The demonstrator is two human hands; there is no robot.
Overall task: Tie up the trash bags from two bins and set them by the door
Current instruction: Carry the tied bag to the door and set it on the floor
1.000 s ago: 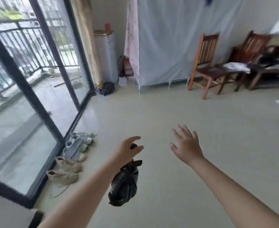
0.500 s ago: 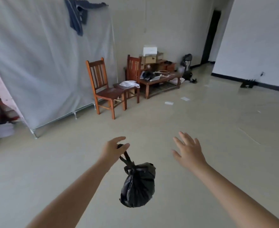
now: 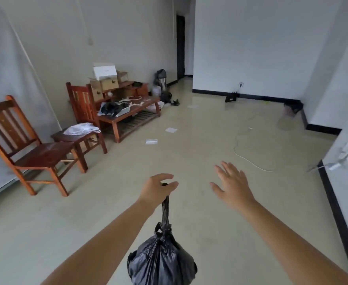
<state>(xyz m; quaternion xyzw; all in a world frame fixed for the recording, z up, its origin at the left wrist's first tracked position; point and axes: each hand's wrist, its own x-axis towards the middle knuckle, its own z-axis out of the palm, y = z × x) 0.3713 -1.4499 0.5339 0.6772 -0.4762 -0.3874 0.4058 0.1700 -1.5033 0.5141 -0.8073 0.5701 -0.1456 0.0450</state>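
A black bag (image 3: pixel 161 262) is held by its twisted neck in the left hand (image 3: pixel 155 189), whose fingers are curled round the top of it, so that the bag hangs free below the hand and well above the floor (image 3: pixel 199 153). A knot is seen just above the bulge, so the tying of this bag is judged to be done. The right hand (image 3: pixel 233 183) is held out beside the left with its fingers spread and straight, and nothing is gripped in it. No second tied bag is seen anywhere in view, and no emptied bin can be made out with certainty; a small dark-lined container (image 3: pixel 292 109) is glimpsed by the far right wall, but whether it is the other bin cannot be told. A dark doorway (image 3: pixel 180 45) is seen at the far end of the room, well apart from the bag. The task is therefore judged to be about half done at most: one bag is tied and carried but not yet set down, and the second bag is left to be tied and brought over.
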